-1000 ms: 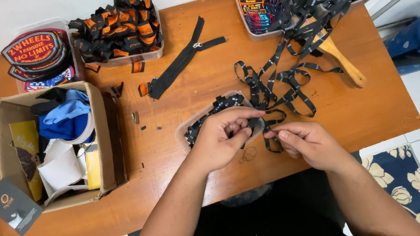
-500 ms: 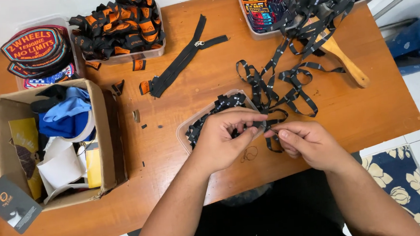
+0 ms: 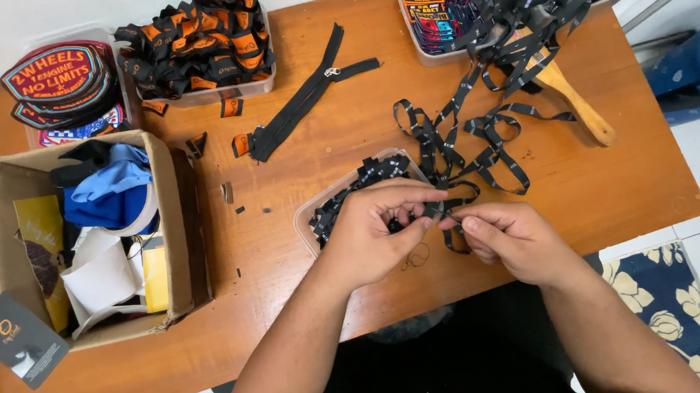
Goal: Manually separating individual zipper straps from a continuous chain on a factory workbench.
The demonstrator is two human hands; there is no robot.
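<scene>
Near the lower middle of the frame, left hand (image 3: 372,234) and right hand (image 3: 513,239) each keep a narrow grip on the black ribbon (image 3: 440,212) above the tabletop (image 3: 609,197).

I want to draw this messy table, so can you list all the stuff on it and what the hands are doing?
Ribbon strip: one long tangle, black, from the far right corner to the hands.
Clear tray: one, holds black ribbon pieces, under the hands.
Zipper: one, black, far middle.
Tub of folded tags: one, black and orange, far left.
Embroidered patches: a stack, red and dark, far left corner.
Cardboard box: one, brown, left, holds blue cloth and paper.
Wooden handle: one, tan, right.
Table: one, brown wood.
Left hand: pinches the ribbon.
Right hand: pinches the ribbon too.
</scene>
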